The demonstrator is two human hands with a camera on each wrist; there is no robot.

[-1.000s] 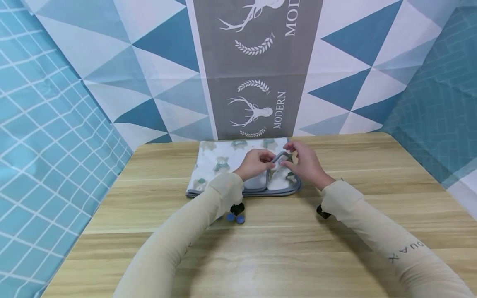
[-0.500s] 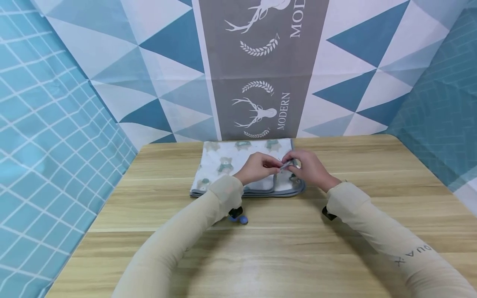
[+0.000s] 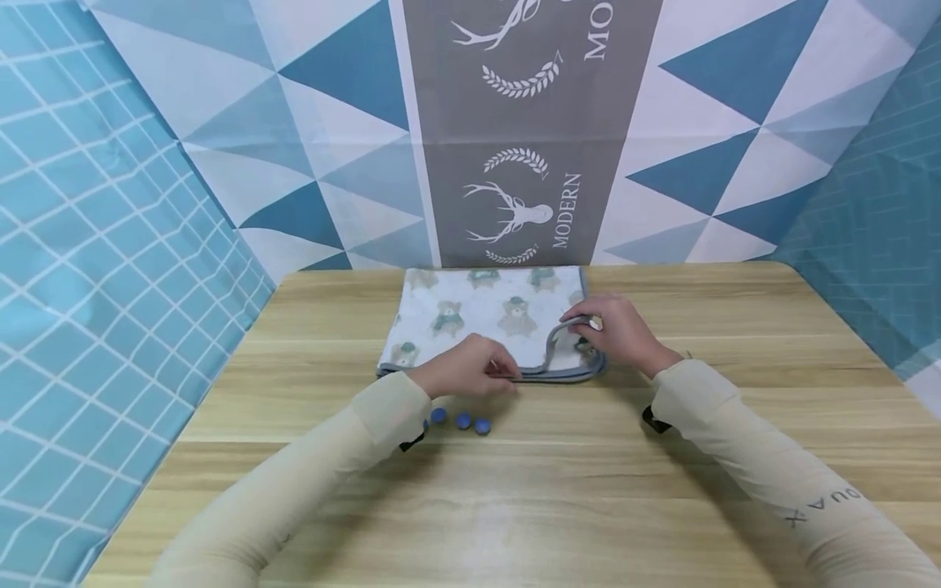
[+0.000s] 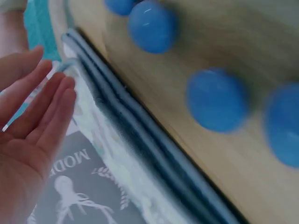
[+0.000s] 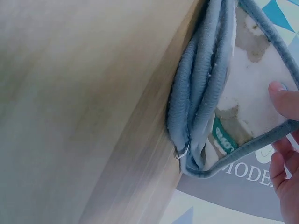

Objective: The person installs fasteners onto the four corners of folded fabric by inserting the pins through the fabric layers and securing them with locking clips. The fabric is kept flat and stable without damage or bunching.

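Note:
A folded white blanket (image 3: 470,318) with a bear print and grey-blue edging lies at the back of the table. My right hand (image 3: 621,327) pinches the top layer's right front corner between thumb and fingers and holds it lifted. In the right wrist view the thumb presses on the white face of that raised corner (image 5: 252,88), above the stacked edging (image 5: 201,79). My left hand (image 3: 470,366) is at the blanket's front edge, its fingers (image 4: 53,107) fairly straight and close to the edging in the left wrist view.
Several blue round pieces (image 3: 463,420) sit on the wooden table (image 3: 559,490) just in front of the blanket, near my left wrist. A patterned cloth backdrop (image 3: 515,122) stands behind the table, and a blue gridded sheet (image 3: 88,245) runs along the left side.
My left hand has let go of the blanket's corner and moved left and toward me along its front edge. My right hand keeps the corner raised. More of the blue pieces show.

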